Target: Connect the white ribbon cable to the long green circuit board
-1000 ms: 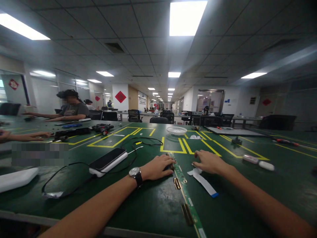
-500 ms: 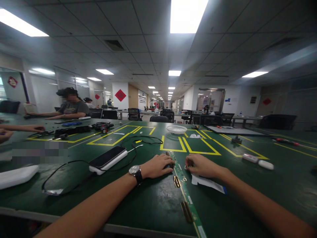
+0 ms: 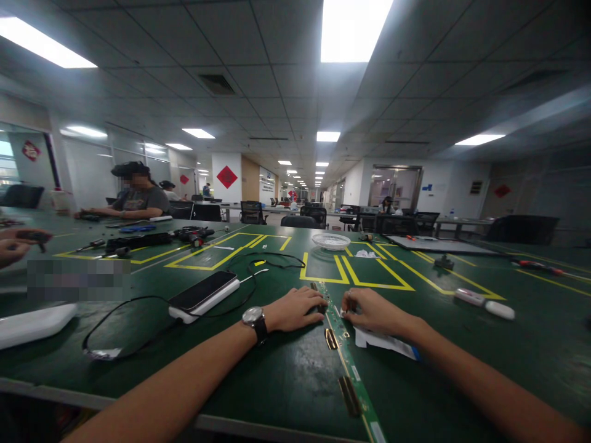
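Observation:
A long, narrow green circuit board (image 3: 353,363) with gold-brown flex tabs on its left edge runs from the near edge of the table away from me. My left hand (image 3: 298,307), a watch on its wrist, presses curled fingers and thumb onto the board's far part. Just right of the board, my right hand (image 3: 362,307) is closed in a pinch, a small white bit showing at the fingertips beside the board's edge. Beneath that hand lies a white flat ribbon cable (image 3: 388,343) with a blue end. Whether the pinched bit belongs to this cable is hidden.
Left of my hands a black phone on a white power bank (image 3: 203,295) trails a black cable. Ahead stands a clear plastic dish (image 3: 330,241) among yellow tape outlines. A white-and-pink case (image 3: 470,297) lies right. A co-worker's hands (image 3: 18,243) hold a dark part far left.
My right hand has shifted slightly left, bringing its fingertips closer to the board's edge. My left hand stays on the board. The co-worker's hand at far left has lifted a dark part.

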`<act>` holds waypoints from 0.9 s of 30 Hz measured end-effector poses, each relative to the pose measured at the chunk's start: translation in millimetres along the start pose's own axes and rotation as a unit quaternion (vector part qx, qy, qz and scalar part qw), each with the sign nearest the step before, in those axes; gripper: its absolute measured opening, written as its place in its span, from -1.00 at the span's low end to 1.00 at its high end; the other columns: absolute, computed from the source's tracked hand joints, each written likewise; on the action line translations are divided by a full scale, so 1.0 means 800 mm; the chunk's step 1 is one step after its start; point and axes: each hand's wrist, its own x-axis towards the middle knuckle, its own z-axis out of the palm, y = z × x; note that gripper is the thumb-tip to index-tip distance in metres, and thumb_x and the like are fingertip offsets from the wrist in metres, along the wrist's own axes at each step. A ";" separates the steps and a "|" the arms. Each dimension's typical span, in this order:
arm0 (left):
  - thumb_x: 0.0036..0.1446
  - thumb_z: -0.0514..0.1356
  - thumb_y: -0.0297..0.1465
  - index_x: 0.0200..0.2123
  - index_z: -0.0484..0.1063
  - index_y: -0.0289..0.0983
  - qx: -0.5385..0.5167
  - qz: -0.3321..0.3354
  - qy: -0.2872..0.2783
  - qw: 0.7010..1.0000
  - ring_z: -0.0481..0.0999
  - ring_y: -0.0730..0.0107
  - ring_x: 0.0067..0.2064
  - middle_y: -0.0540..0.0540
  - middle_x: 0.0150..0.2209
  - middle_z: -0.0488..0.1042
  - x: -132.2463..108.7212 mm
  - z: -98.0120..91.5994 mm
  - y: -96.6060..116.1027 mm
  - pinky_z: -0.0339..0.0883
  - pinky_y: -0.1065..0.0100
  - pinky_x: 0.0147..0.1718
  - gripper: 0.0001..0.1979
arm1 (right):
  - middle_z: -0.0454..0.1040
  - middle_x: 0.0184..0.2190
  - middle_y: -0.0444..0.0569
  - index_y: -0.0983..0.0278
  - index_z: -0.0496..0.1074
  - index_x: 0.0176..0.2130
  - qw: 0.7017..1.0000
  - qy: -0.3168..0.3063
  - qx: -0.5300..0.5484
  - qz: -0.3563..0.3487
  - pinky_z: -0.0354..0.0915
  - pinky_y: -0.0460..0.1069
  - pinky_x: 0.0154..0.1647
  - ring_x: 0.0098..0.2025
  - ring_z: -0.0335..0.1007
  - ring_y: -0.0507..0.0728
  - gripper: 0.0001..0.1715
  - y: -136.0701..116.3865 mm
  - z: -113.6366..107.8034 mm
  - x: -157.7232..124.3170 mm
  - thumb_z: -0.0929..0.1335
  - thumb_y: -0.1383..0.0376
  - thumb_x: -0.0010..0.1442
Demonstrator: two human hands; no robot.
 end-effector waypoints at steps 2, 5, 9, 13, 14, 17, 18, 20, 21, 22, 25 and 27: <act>0.34 0.04 -0.17 0.17 0.31 -0.11 0.001 0.001 0.002 1.000 0.32 0.09 0.17 -0.15 0.19 0.34 0.000 0.001 -0.002 0.21 0.05 0.11 -0.61 | 0.50 -0.33 -0.07 0.25 0.49 -0.26 1.000 0.000 0.003 -0.010 0.24 -0.05 -0.26 -0.30 0.39 0.11 -0.84 0.000 0.000 0.000 0.37 0.22 0.15; 0.36 0.02 -0.17 0.18 0.30 -0.10 0.003 -0.001 -0.002 1.000 0.31 0.09 0.18 -0.15 0.21 0.33 0.001 0.002 -0.002 0.20 0.03 0.12 -0.61 | 0.50 -0.33 -0.08 0.25 0.48 -0.26 0.999 0.002 0.014 -0.030 0.24 -0.06 -0.27 -0.30 0.39 0.10 -0.86 0.000 0.000 0.000 0.35 0.25 0.17; 0.37 0.00 -0.19 0.19 0.29 -0.10 0.000 -0.010 -0.023 1.000 0.26 0.06 0.21 -0.14 0.25 0.29 0.002 0.001 0.001 0.17 -0.04 0.12 -0.61 | 0.51 -0.32 -0.07 0.26 0.48 -0.27 0.998 -0.006 0.026 -0.065 0.26 -0.05 -0.22 -0.27 0.40 0.10 -0.87 0.001 -0.001 0.001 0.33 0.28 0.20; 0.36 0.01 -0.20 0.19 0.30 -0.07 -0.017 -0.021 -0.030 0.999 0.22 0.05 0.23 -0.12 0.27 0.27 0.004 -0.001 0.002 0.14 -0.07 0.13 -0.62 | 0.53 -0.28 -0.06 0.27 0.48 -0.27 0.996 -0.011 0.025 -0.091 0.28 -0.02 -0.13 -0.22 0.41 0.11 -0.88 0.005 -0.002 0.003 0.33 0.30 0.20; 0.36 0.01 -0.20 0.19 0.30 -0.07 -0.020 -0.021 -0.031 0.999 0.22 0.05 0.23 -0.12 0.27 0.26 0.004 -0.001 0.002 0.14 -0.07 0.13 -0.62 | 0.53 -0.28 -0.06 0.27 0.48 -0.27 0.995 -0.011 0.027 -0.093 0.28 -0.02 -0.12 -0.22 0.42 0.11 -0.88 0.005 -0.002 0.003 0.33 0.29 0.20; 0.35 0.01 -0.14 0.20 0.30 -0.06 -0.025 -0.023 -0.035 0.999 0.19 0.03 0.24 -0.13 0.28 0.24 0.004 0.000 0.001 0.12 -0.09 0.14 -0.59 | 0.54 -0.28 -0.07 0.26 0.48 -0.28 0.995 -0.007 0.032 -0.089 0.28 -0.01 -0.11 -0.22 0.43 0.11 -0.87 0.005 -0.001 0.003 0.34 0.28 0.22; 0.35 0.01 -0.11 0.21 0.29 -0.06 -0.026 -0.022 -0.035 0.999 0.19 0.02 0.25 -0.14 0.28 0.24 0.004 0.000 0.001 0.11 -0.10 0.14 -0.57 | 0.54 -0.28 -0.07 0.26 0.49 -0.28 0.996 -0.004 0.034 -0.087 0.29 -0.01 -0.11 -0.22 0.43 0.11 -0.87 0.004 -0.001 0.002 0.34 0.28 0.22; 0.33 0.00 -0.05 0.22 0.28 -0.07 -0.026 -0.020 -0.034 0.999 0.18 -0.01 0.25 -0.16 0.29 0.23 0.003 0.001 0.001 0.11 -0.11 0.14 -0.52 | 0.55 -0.29 -0.08 0.25 0.51 -0.27 0.995 0.001 0.037 -0.088 0.29 -0.02 -0.12 -0.23 0.44 0.11 -0.87 0.004 -0.003 0.001 0.34 0.28 0.22; 0.32 0.00 -0.03 0.22 0.28 -0.08 -0.026 -0.019 -0.033 0.999 0.18 -0.01 0.25 -0.16 0.29 0.23 0.003 0.002 0.001 0.11 -0.12 0.14 -0.51 | 0.55 -0.29 -0.08 0.25 0.51 -0.27 0.995 -0.002 0.041 -0.090 0.29 -0.02 -0.12 -0.23 0.44 0.11 -0.87 0.005 -0.004 0.000 0.35 0.28 0.22; 0.32 0.00 -0.02 0.22 0.28 -0.07 -0.026 -0.019 -0.033 0.999 0.19 -0.01 0.25 -0.16 0.29 0.23 0.003 0.002 0.001 0.11 -0.12 0.14 -0.50 | 0.56 -0.29 -0.08 0.25 0.52 -0.27 0.995 -0.006 0.047 -0.091 0.30 -0.02 -0.12 -0.23 0.45 0.11 -0.86 0.006 -0.006 0.000 0.35 0.27 0.22; 0.33 -0.02 -0.03 0.22 0.27 -0.05 -0.023 -0.022 -0.032 0.999 0.18 0.00 0.27 -0.13 0.31 0.19 0.004 0.001 0.000 0.11 -0.11 0.15 -0.51 | 0.59 -0.25 -0.05 0.26 0.54 -0.23 0.992 0.003 0.077 -0.097 0.32 0.00 -0.07 -0.20 0.47 0.12 -0.82 0.011 -0.010 0.001 0.33 0.27 0.25; 0.35 -0.03 -0.06 0.24 0.26 -0.06 -0.025 -0.031 -0.008 0.999 0.16 0.04 0.29 -0.12 0.33 0.16 0.005 -0.001 -0.001 0.10 -0.08 0.18 -0.53 | 0.59 -0.17 -0.04 0.25 0.54 -0.16 0.989 0.033 0.091 -0.114 0.31 0.02 0.02 -0.12 0.47 0.13 -0.77 0.011 -0.009 0.005 0.29 0.31 0.27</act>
